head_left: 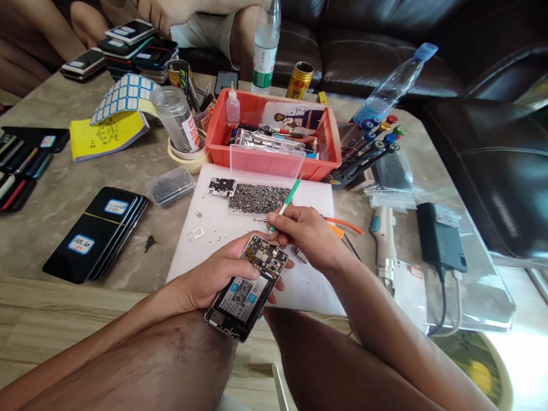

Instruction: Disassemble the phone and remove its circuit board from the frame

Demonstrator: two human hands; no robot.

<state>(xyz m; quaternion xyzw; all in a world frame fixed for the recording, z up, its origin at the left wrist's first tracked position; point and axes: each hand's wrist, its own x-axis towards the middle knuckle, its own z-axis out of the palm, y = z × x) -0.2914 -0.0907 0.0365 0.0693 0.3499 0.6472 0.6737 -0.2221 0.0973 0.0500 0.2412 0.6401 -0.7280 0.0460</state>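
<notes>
My left hand (226, 268) is closed around an opened smartphone (248, 291), its thumb lying over the inside. The phone's bare circuit board and its labelled battery face up. In my right hand (306, 231) a slim pry tool (286, 204) with a green end is pinched, its lower tip close to the phone's top edge. Behind the hands, a clear box of small screws (259, 198) sits on a white foam mat (188, 228). Beside that box lies a black-and-white phone cover piece (221, 186). A SIM tray (197, 233) and tiny loose parts are on the mat.
A red bin (274, 157) of tools stands behind the mat. Stacked phones (94, 234) lie left; screwdrivers (368, 142), an electric screwdriver (384, 245) and a black adapter (440, 237) are right. Bottles (265, 51) stand at the back. A person (205, 23) sits across the table.
</notes>
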